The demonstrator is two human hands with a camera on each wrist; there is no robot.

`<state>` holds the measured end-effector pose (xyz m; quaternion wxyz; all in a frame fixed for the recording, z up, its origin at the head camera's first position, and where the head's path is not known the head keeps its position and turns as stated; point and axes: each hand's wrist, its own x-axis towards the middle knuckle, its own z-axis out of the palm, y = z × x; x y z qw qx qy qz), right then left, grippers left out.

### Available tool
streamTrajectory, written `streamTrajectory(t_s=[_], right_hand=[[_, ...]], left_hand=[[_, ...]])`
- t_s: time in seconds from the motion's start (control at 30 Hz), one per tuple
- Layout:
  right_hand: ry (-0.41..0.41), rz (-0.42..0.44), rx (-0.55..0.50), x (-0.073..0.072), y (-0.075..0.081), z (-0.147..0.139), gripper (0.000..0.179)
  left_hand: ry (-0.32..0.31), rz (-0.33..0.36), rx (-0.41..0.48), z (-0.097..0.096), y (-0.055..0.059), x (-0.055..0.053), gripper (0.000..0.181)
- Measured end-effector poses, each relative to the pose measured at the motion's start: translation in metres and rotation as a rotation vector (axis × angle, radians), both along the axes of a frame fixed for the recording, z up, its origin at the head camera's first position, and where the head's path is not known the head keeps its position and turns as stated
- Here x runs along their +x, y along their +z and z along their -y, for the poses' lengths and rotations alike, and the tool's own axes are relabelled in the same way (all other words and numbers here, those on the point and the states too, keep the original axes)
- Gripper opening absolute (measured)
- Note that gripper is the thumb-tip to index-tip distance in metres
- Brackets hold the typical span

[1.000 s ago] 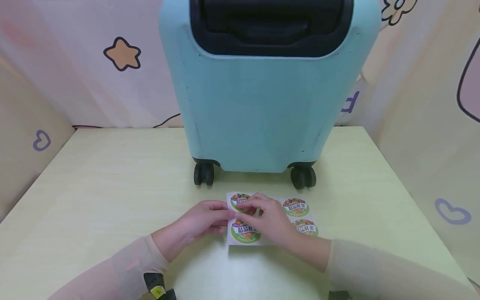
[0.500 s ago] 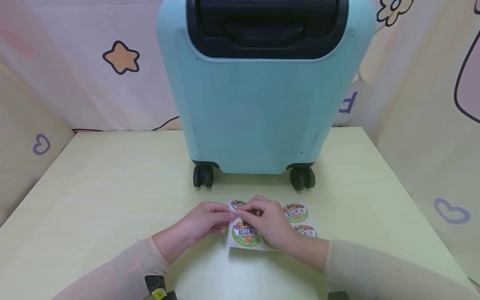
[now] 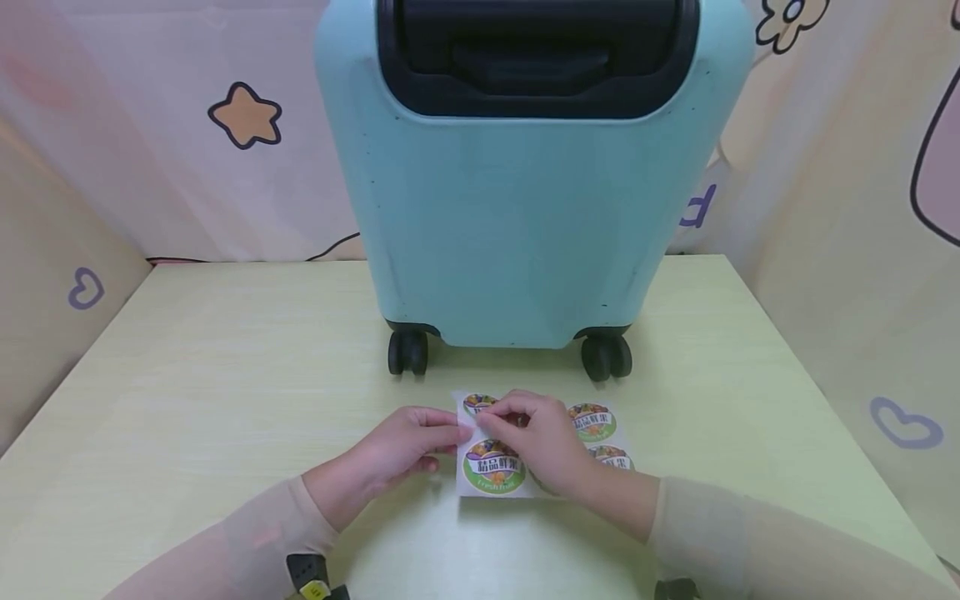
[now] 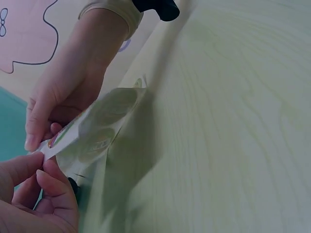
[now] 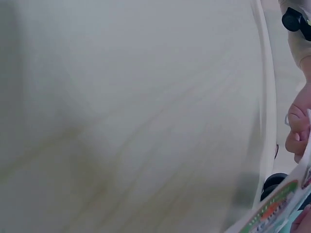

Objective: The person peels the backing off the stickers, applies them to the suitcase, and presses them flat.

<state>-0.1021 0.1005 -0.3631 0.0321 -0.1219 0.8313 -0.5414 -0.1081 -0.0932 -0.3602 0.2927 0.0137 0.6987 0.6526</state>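
A white sheet of round fruit stickers [image 3: 462,488] is held just above the table, in front of the suitcase. My left hand [image 3: 405,442] pinches its left edge between thumb and fingers. Over the sheet, my right hand [image 3: 546,437] has thumb and index fingertip together at the lower edge of the upper-left sticker [image 3: 478,402], pinching there. A lower-left sticker [image 3: 493,468] and two on the right show around that hand; it covers the middle. In the left wrist view, the sheet's pale underside [image 4: 99,124] is tilted, with both hands meeting at one edge.
A light-blue suitcase [image 3: 510,217] with black wheels [image 3: 407,352] stands upright behind the hands. The pale wooden table [image 3: 225,358] spreads to both sides. Patterned cloth [image 3: 150,150] lines the back and sides, with a thin black cable [image 3: 333,246] along the rear edge.
The sheet's tilt has shifted slightly, and the right fingertips have moved a little right, away from the left thumb. The left hand keeps its hold on the edge.
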Motion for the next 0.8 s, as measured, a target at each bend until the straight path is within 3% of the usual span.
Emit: streamTrajectory(t_s=[0.27,0.6,0.8], right_hand=[[-0.097,0.105,-0.032,-0.005,0.0,-0.003,0.006],[-0.196,0.13,-0.04,-0.009,0.006,-0.011,0.014],[-0.21,0.105,-0.087,-0.011,0.008,-0.017,0.015]], left_hand=[[0.009,0.001,-0.05,0.004,-0.003,0.0,0.032],[0.044,0.025,-0.077,0.008,-0.003,0.002,0.03],[0.06,0.016,-0.099,0.013,-0.006,0.001,0.03]])
